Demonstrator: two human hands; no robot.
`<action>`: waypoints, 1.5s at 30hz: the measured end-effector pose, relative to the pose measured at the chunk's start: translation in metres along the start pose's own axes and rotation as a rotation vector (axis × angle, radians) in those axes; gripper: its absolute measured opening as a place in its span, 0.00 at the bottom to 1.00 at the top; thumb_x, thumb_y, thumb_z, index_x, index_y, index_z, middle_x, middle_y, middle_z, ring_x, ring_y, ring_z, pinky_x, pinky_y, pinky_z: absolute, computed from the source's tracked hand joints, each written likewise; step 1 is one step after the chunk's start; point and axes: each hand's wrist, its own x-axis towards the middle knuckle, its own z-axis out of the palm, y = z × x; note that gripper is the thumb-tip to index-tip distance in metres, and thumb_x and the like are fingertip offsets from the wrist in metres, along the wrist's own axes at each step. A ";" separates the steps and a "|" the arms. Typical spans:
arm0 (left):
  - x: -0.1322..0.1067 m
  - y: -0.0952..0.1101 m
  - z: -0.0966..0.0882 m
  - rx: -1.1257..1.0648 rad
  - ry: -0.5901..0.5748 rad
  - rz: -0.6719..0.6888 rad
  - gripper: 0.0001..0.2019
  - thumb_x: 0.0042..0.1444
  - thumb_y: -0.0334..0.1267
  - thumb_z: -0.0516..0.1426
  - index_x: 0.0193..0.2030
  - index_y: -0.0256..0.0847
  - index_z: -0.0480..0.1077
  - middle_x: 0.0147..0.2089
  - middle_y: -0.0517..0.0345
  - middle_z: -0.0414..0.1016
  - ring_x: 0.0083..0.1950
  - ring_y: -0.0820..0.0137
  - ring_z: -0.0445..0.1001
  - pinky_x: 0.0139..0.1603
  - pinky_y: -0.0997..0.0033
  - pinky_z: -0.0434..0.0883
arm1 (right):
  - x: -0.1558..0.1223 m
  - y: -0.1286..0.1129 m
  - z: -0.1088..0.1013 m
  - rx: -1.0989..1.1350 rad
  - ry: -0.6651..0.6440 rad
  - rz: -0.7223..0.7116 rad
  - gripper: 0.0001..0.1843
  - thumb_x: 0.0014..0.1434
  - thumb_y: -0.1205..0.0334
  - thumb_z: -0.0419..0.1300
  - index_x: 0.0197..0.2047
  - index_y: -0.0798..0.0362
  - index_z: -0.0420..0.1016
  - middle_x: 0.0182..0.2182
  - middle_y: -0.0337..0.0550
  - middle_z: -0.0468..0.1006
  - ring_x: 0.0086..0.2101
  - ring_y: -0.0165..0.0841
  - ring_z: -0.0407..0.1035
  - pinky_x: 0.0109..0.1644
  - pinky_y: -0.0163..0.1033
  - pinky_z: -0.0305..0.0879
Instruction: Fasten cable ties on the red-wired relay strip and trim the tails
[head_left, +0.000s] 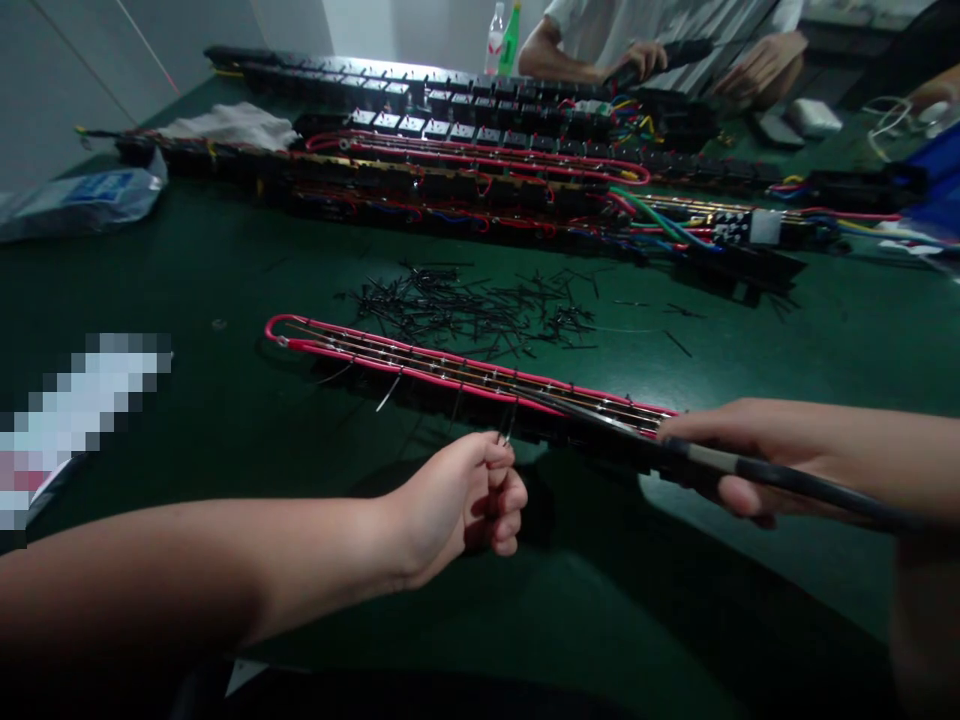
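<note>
At red-wired strip (472,377): left hand (469,500) pinching tie (510,422), right hand (731,428) closed round tool (709,458).

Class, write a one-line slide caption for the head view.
Left hand pinching a thin strand at the red-edged assembly; right hand holding a slender tool, black clippings beyond.

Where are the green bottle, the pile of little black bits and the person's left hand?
Green bottle (511,45): head view, middle of its body.
Pile of black bits (431,300): head view, its thick part.
Left hand (466,492): head view, middle of the hand.
</note>
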 end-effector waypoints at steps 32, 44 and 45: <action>0.008 0.011 -0.006 0.157 -0.017 -0.107 0.13 0.63 0.40 0.46 0.27 0.40 0.51 0.22 0.66 0.50 0.21 0.79 0.53 0.24 0.77 0.55 | 0.021 0.012 -0.001 0.237 -0.248 0.122 0.26 0.49 0.36 0.60 0.32 0.53 0.72 0.26 0.43 0.70 0.23 0.32 0.67 0.25 0.37 0.70; 0.009 0.012 -0.004 0.130 -0.009 -0.124 0.13 0.62 0.38 0.45 0.26 0.40 0.51 0.21 0.66 0.48 0.20 0.79 0.50 0.23 0.77 0.54 | 0.026 0.027 0.001 0.298 -0.284 0.119 0.23 0.50 0.39 0.63 0.30 0.51 0.70 0.21 0.39 0.69 0.19 0.30 0.66 0.20 0.33 0.65; 0.009 0.012 -0.004 0.133 -0.006 -0.125 0.13 0.62 0.38 0.45 0.26 0.40 0.51 0.21 0.66 0.48 0.20 0.79 0.50 0.23 0.77 0.54 | 0.026 0.029 0.002 0.297 -0.281 0.120 0.22 0.50 0.39 0.63 0.31 0.51 0.70 0.21 0.39 0.69 0.20 0.30 0.66 0.20 0.33 0.65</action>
